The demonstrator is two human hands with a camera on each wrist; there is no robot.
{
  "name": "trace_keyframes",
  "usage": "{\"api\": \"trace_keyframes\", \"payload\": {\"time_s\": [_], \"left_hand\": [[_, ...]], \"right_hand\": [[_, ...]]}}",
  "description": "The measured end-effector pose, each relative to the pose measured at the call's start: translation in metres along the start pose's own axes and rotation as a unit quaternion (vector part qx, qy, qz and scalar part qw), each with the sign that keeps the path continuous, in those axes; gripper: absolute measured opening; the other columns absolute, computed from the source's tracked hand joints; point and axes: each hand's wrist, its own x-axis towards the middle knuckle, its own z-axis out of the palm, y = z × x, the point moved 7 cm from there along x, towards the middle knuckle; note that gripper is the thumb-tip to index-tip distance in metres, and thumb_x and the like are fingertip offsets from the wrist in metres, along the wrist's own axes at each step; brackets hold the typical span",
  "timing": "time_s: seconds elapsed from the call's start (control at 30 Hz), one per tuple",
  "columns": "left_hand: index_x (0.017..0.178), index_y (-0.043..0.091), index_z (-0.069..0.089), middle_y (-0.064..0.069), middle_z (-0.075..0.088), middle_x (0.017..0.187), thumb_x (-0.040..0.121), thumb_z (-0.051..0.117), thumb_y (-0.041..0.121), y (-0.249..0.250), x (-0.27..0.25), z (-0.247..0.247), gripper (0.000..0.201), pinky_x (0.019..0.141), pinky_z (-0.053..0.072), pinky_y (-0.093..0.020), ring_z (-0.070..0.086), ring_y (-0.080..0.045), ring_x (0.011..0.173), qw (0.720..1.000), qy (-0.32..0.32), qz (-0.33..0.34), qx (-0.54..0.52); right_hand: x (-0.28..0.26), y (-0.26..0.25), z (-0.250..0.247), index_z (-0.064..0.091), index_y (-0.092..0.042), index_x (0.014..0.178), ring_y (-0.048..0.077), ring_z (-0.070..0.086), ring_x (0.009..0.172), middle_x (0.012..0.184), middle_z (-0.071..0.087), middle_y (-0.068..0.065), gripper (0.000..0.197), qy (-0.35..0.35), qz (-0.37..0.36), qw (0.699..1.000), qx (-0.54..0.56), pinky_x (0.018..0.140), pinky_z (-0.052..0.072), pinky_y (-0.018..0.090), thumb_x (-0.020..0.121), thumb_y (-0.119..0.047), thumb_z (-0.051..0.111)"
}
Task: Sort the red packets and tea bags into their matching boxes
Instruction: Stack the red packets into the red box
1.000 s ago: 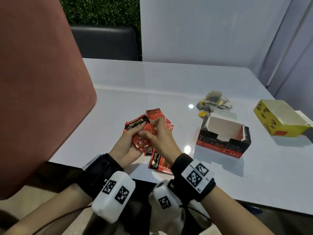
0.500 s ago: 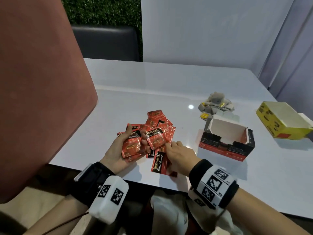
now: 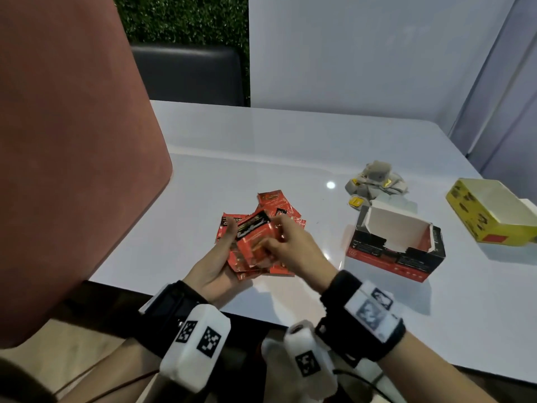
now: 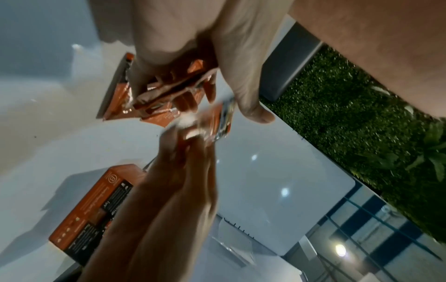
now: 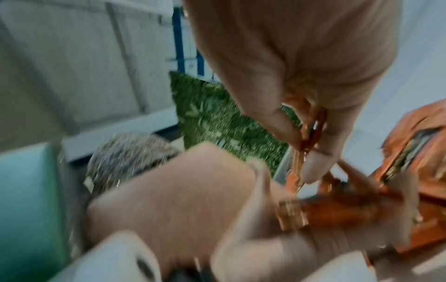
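My left hand (image 3: 236, 245) grips a fanned stack of red packets (image 3: 252, 237) just above the white table (image 3: 232, 170), with its thumb on top. My right hand (image 3: 271, 242) pinches one red packet against that stack. More red packets (image 3: 274, 200) lie on the table behind my hands. The left wrist view shows the left hand (image 4: 193, 91) round the packets (image 4: 166, 93). In the blurred right wrist view, my right hand (image 5: 306, 152) pinches a packet edge (image 5: 313, 129). The open red and black box (image 3: 398, 251) stands to the right. A pile of tea bags (image 3: 374, 181) lies behind it, and the yellow box (image 3: 491, 213) is at far right.
A large maroon chair back (image 3: 72, 155) fills the left side, close to the table's edge. A dark chair (image 3: 189, 74) stands beyond the far side, before a green hedge wall. White partitions close off the back and right. The table's near edge runs just under my wrists.
My right hand has lifted from the table near the front edge and brought a red packet up onto the stack in my left hand. The left hand has stayed roughly in place.
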Motion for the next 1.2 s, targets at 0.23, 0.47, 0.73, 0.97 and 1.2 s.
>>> {"api": "trace_keyframes", "payload": {"time_s": [0.23,0.47,0.73,0.97,1.2], "left_hand": [[0.099,0.008,0.064,-0.011,0.072,0.086,0.094,0.046,0.018,0.016,0.009,-0.028,0.021,0.073,0.056,-0.043,0.070,-0.021,0.071,0.994,0.096,0.033,0.046],[0.120,0.022,0.054,-0.011,0.073,0.086,0.094,0.045,0.010,0.026,0.010,-0.041,0.030,0.062,0.057,-0.038,0.072,-0.018,0.069,0.992,0.116,0.040,0.007],[0.117,0.014,0.055,-0.012,0.065,0.094,0.067,0.056,0.056,0.024,0.019,-0.022,0.065,0.068,0.057,-0.044,0.067,-0.023,0.075,0.994,0.089,0.003,0.057],[0.095,0.006,0.070,-0.012,0.070,0.082,0.075,0.059,0.046,0.005,0.033,0.034,0.046,0.078,0.056,-0.039,0.067,-0.023,0.072,0.995,0.020,-0.022,0.091],[0.098,0.008,0.062,-0.013,0.068,0.086,0.094,0.046,0.015,0.003,0.032,0.036,0.018,0.064,0.058,-0.034,0.068,-0.022,0.069,0.991,0.056,-0.059,0.103]], "right_hand": [[0.037,-0.007,0.009,0.059,-0.008,0.114,0.014,0.054,0.077,0.098,0.059,0.004,0.030,0.015,-0.030,0.993,-0.113,0.074,0.048,0.028,0.094,-0.029,0.052],[0.065,0.043,0.012,0.028,-0.004,0.136,0.034,0.038,0.128,0.137,0.039,0.019,0.071,-0.033,0.078,0.909,-0.409,0.099,0.040,0.042,0.081,-0.026,0.069],[0.051,0.010,-0.023,0.038,-0.012,0.125,0.031,0.060,0.099,0.110,0.062,0.013,0.047,0.065,-0.020,0.984,-0.167,0.082,0.051,0.042,0.084,-0.008,0.061],[0.027,0.000,-0.030,0.051,-0.012,0.117,0.018,0.056,0.083,0.092,0.058,0.003,0.050,0.033,-0.049,0.997,-0.046,0.060,0.048,0.021,0.076,-0.025,0.076],[0.016,-0.013,-0.042,0.013,-0.018,0.148,0.025,0.013,0.140,0.152,0.019,0.009,0.106,-0.091,-0.162,0.927,-0.325,0.115,0.021,0.042,0.069,-0.049,0.075]]}}
